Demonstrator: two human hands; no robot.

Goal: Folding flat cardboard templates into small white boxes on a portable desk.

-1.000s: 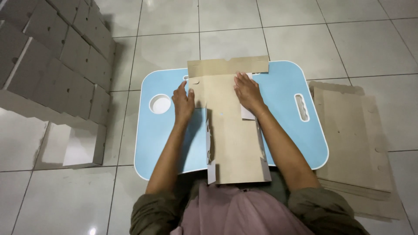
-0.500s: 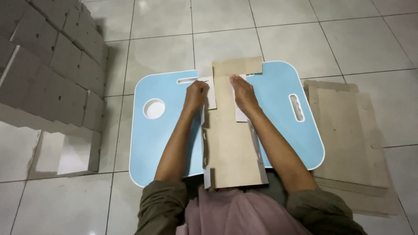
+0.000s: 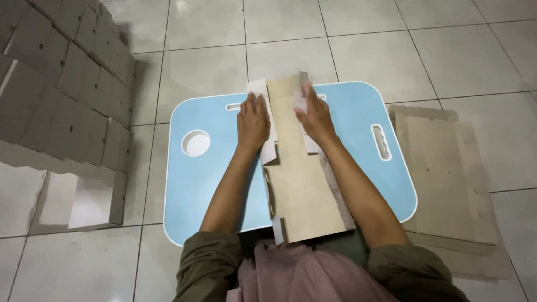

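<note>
Your left hand [image 3: 253, 122] and right hand [image 3: 315, 116] press flat, fingers together, on the card's [image 3: 299, 184] side flaps to crease them; the tray [image 3: 207, 184] backs it.

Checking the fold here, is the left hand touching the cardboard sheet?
Touching. The head view shows the left hand pressed flat on a side flap of the cardboard sheet.
</note>
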